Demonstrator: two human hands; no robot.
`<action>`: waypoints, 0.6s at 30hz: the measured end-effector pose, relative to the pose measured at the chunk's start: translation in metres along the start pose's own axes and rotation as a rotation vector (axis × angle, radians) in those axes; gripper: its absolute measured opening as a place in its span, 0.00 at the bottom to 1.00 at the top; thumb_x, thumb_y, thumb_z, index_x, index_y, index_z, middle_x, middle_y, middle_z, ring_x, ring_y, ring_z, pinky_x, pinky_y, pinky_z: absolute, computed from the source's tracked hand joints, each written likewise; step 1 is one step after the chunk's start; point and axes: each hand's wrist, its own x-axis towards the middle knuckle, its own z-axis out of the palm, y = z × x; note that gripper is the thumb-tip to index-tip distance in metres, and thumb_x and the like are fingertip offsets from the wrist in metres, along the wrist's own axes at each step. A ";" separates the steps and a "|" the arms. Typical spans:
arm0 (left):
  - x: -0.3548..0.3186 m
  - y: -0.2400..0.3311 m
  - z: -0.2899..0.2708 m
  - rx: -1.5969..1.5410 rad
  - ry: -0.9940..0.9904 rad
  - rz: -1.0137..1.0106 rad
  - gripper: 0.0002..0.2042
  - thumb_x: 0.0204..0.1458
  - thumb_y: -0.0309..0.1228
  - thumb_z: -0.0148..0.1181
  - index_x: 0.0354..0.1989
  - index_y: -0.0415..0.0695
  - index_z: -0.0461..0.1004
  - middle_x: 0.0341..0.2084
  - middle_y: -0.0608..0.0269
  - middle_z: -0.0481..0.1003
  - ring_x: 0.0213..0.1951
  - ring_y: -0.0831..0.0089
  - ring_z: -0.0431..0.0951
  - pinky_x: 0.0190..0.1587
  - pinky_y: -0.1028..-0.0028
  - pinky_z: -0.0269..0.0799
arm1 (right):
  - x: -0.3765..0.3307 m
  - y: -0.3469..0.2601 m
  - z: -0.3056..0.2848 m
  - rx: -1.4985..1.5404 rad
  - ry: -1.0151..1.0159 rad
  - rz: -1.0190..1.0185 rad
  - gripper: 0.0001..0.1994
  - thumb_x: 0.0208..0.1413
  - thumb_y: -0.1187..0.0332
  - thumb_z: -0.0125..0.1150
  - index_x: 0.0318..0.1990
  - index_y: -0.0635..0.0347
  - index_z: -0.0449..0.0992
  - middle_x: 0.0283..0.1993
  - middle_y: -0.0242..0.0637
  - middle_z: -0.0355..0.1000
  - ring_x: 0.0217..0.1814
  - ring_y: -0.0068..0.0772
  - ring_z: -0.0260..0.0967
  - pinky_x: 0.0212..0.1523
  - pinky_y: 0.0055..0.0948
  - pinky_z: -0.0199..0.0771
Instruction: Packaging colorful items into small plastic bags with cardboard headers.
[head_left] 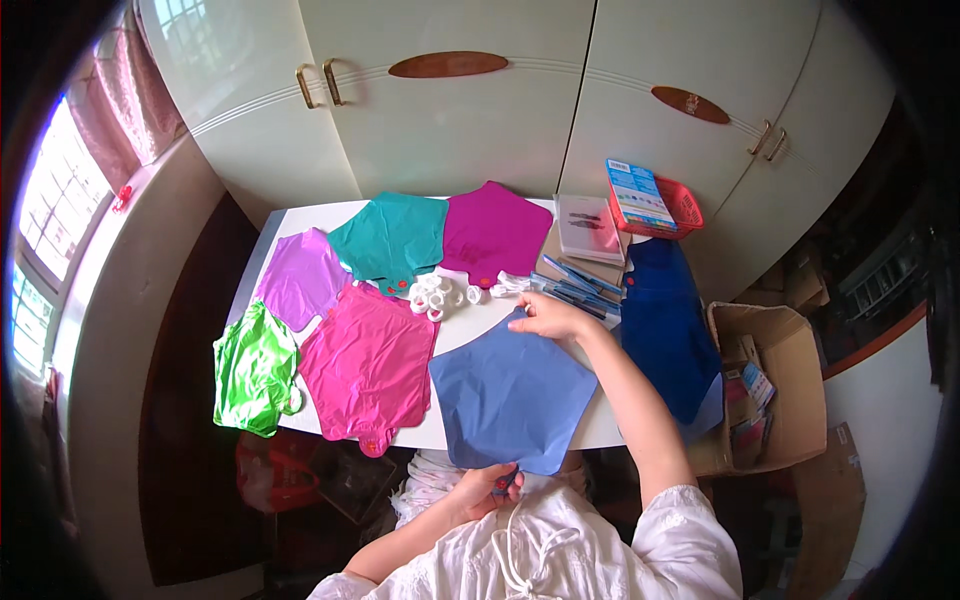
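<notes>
In front of me lies a flat grey-blue pentagon-shaped piece [512,390] of thin, lightly creased material, hanging slightly over the table's front edge. My left hand [487,490] is closed on its lower end, where a small dark tab with a red spot shows between the fingers. My right hand [545,316] pinches the far corner of the same piece, thumb and fingers together. Just beyond that hand are white coiled bands [436,297] and several blue-and-clear pens [580,288].
Similar flat pieces are spread over the white table [455,330]: pink [365,365], green [258,370], lilac [300,278], teal [390,235], magenta [497,232] and dark blue [665,340]. A red basket [682,207] stands far right, a cardboard box [722,430] at the right edge.
</notes>
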 end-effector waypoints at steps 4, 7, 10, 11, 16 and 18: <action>-0.007 0.001 0.004 -0.026 0.024 0.011 0.09 0.58 0.34 0.53 0.37 0.41 0.66 0.24 0.60 0.71 0.25 0.72 0.68 0.33 0.73 0.70 | -0.007 -0.001 -0.004 0.166 -0.227 0.019 0.10 0.52 0.73 0.58 0.41 0.66 0.74 0.34 0.31 0.73 0.36 0.19 0.68 0.38 0.21 0.69; -0.011 0.003 0.012 -0.058 0.037 -0.010 0.11 0.58 0.37 0.53 0.38 0.42 0.65 0.23 0.58 0.71 0.24 0.72 0.67 0.31 0.73 0.69 | -0.008 0.004 0.006 0.246 -0.126 -0.001 0.13 0.47 0.72 0.54 0.41 0.67 0.74 0.35 0.42 0.75 0.36 0.31 0.72 0.38 0.30 0.70; -0.004 0.001 0.007 -0.174 -0.012 -0.026 0.12 0.59 0.39 0.52 0.39 0.43 0.64 0.23 0.57 0.71 0.23 0.71 0.67 0.30 0.73 0.67 | -0.006 0.006 0.020 0.074 0.091 -0.003 0.14 0.48 0.69 0.54 0.42 0.66 0.73 0.33 0.44 0.75 0.35 0.34 0.72 0.38 0.30 0.70; -0.001 0.001 0.005 -0.185 -0.035 -0.025 0.12 0.59 0.39 0.52 0.39 0.44 0.64 0.23 0.57 0.71 0.23 0.71 0.67 0.29 0.73 0.67 | -0.007 0.006 0.022 0.027 0.117 0.016 0.14 0.49 0.69 0.53 0.42 0.65 0.73 0.34 0.43 0.75 0.35 0.33 0.72 0.38 0.30 0.70; 0.003 0.007 0.003 -0.191 -0.080 -0.006 0.13 0.59 0.41 0.51 0.37 0.43 0.65 0.24 0.56 0.72 0.24 0.70 0.68 0.29 0.73 0.67 | -0.012 -0.008 0.029 -0.277 0.325 -0.052 0.14 0.53 0.65 0.53 0.45 0.63 0.73 0.37 0.51 0.75 0.40 0.47 0.74 0.42 0.39 0.71; -0.002 0.011 0.017 -0.190 0.021 0.005 0.13 0.59 0.40 0.50 0.38 0.41 0.66 0.24 0.56 0.73 0.24 0.70 0.69 0.29 0.74 0.67 | -0.009 -0.009 0.027 -0.308 0.344 -0.044 0.15 0.53 0.65 0.53 0.46 0.63 0.72 0.38 0.54 0.74 0.43 0.52 0.73 0.43 0.42 0.71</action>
